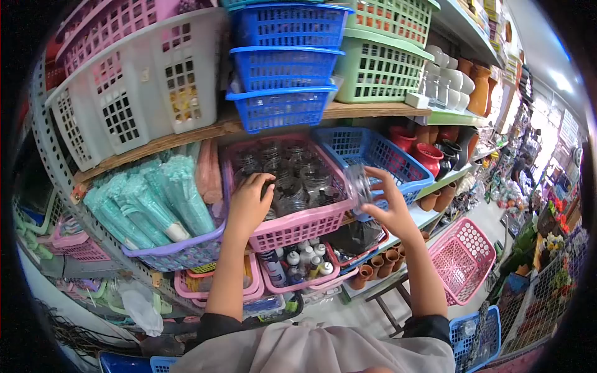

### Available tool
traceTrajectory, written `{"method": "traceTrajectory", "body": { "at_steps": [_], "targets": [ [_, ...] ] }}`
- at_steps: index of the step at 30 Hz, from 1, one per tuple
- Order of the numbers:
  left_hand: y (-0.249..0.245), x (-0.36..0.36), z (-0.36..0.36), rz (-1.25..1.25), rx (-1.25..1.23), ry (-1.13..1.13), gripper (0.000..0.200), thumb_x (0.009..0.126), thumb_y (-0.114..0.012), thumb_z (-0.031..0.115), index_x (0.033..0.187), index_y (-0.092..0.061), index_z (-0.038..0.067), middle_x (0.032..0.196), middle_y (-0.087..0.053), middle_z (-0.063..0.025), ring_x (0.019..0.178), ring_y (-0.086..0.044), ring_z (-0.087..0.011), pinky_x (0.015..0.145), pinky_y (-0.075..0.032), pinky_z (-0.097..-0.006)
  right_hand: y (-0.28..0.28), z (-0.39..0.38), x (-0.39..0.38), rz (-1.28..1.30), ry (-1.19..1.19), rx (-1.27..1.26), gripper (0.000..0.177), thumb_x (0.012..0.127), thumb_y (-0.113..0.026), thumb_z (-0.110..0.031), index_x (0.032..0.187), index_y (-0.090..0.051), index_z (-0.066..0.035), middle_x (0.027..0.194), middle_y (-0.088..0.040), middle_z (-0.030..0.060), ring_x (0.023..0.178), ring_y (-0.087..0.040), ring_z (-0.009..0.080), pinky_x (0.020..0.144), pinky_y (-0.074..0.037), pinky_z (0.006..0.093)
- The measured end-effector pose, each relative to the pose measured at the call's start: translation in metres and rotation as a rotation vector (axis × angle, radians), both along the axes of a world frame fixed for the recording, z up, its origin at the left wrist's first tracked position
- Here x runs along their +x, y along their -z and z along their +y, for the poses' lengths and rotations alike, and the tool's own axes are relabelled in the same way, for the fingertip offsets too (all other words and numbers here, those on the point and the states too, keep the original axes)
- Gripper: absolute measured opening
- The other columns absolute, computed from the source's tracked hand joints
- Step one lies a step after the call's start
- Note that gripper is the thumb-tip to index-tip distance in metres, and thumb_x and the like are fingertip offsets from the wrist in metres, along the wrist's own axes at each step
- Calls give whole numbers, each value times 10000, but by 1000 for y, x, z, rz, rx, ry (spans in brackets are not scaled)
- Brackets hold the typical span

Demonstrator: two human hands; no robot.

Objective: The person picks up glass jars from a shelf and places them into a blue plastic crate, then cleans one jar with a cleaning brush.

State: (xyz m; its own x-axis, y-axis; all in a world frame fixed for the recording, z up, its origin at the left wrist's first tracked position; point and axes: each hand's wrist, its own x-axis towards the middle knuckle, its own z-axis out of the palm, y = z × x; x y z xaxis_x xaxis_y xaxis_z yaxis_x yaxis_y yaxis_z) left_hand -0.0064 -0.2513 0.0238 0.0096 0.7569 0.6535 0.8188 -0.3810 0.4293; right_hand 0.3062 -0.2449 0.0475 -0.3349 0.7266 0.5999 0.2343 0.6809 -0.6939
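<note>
In my right hand [393, 208] is a clear jar [358, 185], gripped between thumb and fingers beside the right end of a pink basket [298, 231]. That basket sits on the shelf and holds several clear glass jars [291, 198], packed close together. Over its left side reaches my left hand [250, 198], fingers curved and thumb apart, close to the jars. Between that thumb and forefinger a dark gap shows, with no held thing visible.
Left of the jars stands a purple basket [214, 241] of teal wrapped bundles [149, 202]. A blue basket [404, 177] is on the right. Stacked blue baskets [283, 68] stand above on a wooden shelf [367, 110]. A pink basket [463, 261] lies lower right.
</note>
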Motion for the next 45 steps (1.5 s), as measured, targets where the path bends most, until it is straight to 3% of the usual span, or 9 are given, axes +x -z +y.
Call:
{"method": "traceTrajectory", "body": {
  "at_steps": [2, 6, 15, 18, 20, 27, 29, 42, 45],
  "targets": [
    [4, -5, 1, -15, -183, -21, 270, 895, -573, 207, 1127, -595, 71, 1130, -620, -142, 1037, -586, -347, 888, -462, -418, -13, 18, -23, -111, 12, 4, 742, 728, -798, -319, 1318, -453, -30, 1238, -542, 142, 1076, -564, 245, 878, -469, 365],
    [27, -9, 18, 133, -35, -140, 248, 892, -522, 216, 1099, -609, 109, 1102, -628, -105, 1082, -543, -313, 971, -360, -510, -19, 58, -68, -251, 6, 66, 736, 697, -816, -380, 1258, -512, -12, 1228, -559, 183, 1097, -568, 291, 923, -459, 380],
    [33, -12, 21, 129, -69, -220, 309, 876, -509, 201, 1158, -569, 91, 1085, -633, -137, 1058, -560, -328, 982, -363, -520, -15, 107, -139, -594, 46, 216, 843, 629, -817, -497, 1241, -536, 10, 1165, -601, 222, 1110, -567, 371, 949, -444, 404],
    [35, -13, 23, 151, -52, -256, 318, 894, -482, 160, 1191, -545, 65, 1084, -630, -187, 1017, -571, -374, 944, -413, -474, -8, 116, -153, -712, 37, 221, 853, 617, -806, -527, 1251, -544, -20, 1187, -601, 221, 1131, -555, 389, 958, -437, 412],
    [36, -14, 24, 152, -20, -256, 309, 897, -476, 159, 1182, -543, 59, 1058, -637, -197, 1003, -575, -380, 941, -415, -472, 2, 124, -159, -988, 70, 201, 882, 605, -790, -572, 1280, -540, -62, 1255, -561, 231, 1158, -541, 390, 975, -426, 434],
    [32, -13, 20, 159, -78, -231, 305, 906, -467, 169, 1189, -528, 72, 1050, -641, -207, 1012, -574, -390, 933, -420, -481, 16, 124, -160, -994, 187, 201, 927, 603, -753, -637, 1320, -516, -100, 1316, -516, 224, 1217, -498, 391, 996, -389, 524],
    [33, -13, 23, 99, -150, -211, 366, 865, -490, 206, 1203, -553, 80, 1059, -641, -188, 1073, -566, -351, 961, -383, -536, 22, 125, -158, -950, 180, 264, 982, 571, -755, -662, 1335, -491, -104, 1287, -522, 225, 1199, -506, 406, 965, -404, 547],
    [20, -13, 18, 159, -368, -118, 521, 856, -428, 193, 1359, -398, 57, 1146, -624, -234, 1158, -520, -388, 1020, -340, -524, 2, 111, -169, -1149, 183, 85, 939, 615, -770, -544, 1394, -436, -140, 1352, -473, 199, 1305, -405, 385, 1025, -359, 555],
    [21, -15, 19, 136, -424, -93, 536, 894, -448, 214, 1404, -342, 89, 1176, -579, -277, 1130, -528, -425, 992, -401, -483, 3, 117, -173, -1180, 193, 21, 954, 601, -779, -541, 1397, -431, -147, 1354, -471, 204, 1305, -400, 396, 1032, -364, 546]
  ]
}}
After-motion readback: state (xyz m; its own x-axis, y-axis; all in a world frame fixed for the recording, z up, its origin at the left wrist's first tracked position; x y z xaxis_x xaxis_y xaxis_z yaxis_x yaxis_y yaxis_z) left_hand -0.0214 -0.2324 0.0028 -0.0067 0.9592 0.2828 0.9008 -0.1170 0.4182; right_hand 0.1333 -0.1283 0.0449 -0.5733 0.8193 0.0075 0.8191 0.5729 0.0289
